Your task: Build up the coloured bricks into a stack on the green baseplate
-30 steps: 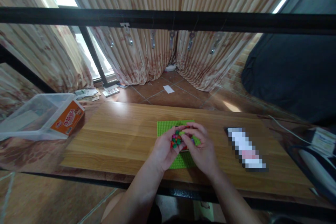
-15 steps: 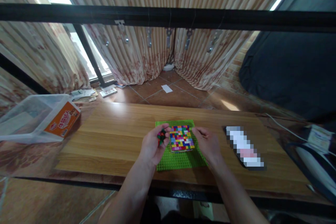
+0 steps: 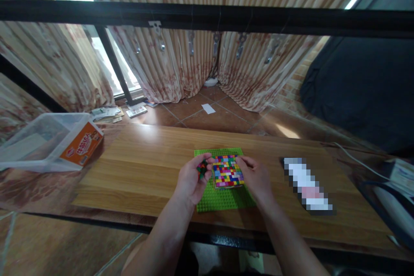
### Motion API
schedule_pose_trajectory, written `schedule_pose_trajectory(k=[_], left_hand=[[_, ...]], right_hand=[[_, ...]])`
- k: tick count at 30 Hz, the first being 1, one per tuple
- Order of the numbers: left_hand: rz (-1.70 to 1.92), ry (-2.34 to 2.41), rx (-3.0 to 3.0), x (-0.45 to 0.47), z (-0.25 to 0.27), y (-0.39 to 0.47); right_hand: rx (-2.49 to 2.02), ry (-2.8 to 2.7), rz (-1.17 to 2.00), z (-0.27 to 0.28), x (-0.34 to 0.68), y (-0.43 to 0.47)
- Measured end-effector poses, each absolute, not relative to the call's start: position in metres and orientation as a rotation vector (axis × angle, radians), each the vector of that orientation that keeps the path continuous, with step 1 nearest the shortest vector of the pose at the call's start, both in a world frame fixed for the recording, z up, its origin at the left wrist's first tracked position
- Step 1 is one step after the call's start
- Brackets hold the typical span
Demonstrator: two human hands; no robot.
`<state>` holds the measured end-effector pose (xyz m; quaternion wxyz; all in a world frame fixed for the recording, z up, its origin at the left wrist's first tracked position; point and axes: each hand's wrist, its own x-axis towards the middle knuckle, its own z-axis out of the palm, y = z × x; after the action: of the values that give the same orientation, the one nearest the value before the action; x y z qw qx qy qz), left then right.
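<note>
A multicoloured block of toy building bricks (image 3: 227, 173) stands on a green studded baseplate (image 3: 220, 200) on the wooden tabletop. Cupped at the left of the block, my left hand (image 3: 192, 177) holds several small loose building bricks (image 3: 203, 169), red and dark green. Its thumb and fingertips come close to the block's left edge. My right hand (image 3: 257, 177) is at the block's far right corner, thumb and index finger pinched over its top. Whatever may be between those fingertips is too small to make out.
A phone (image 3: 307, 185), its screen pixelated, lies right of the baseplate. At the left stands a clear plastic bin (image 3: 48, 164) with an orange label. A black metal bar (image 3: 194, 17) with hanging hooks crosses in front of the curtains. A white cable (image 3: 360, 161) runs at the right.
My right hand has shifted slightly left relative to the block, its fingertips now over the far right corner. My left hand keeps its bricks beside the block. The whole view has shifted a little.
</note>
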<state>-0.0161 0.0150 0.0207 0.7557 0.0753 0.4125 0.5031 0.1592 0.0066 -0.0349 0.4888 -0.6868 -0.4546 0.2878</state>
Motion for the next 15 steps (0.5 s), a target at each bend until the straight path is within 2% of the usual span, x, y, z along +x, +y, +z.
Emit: schedule_pose_trajectory(k=[4,15], left_hand=[[1.093,0.905,0.168,-0.017,0.022,0.015],[1.090,0.932,0.159,-0.012,0.014,0.015]], right_hand=[[-1.493,-0.900,0.921,-0.042,0.156,0.011],[-1.338,-0.873,1.166,-0.043,0.153,0.018]])
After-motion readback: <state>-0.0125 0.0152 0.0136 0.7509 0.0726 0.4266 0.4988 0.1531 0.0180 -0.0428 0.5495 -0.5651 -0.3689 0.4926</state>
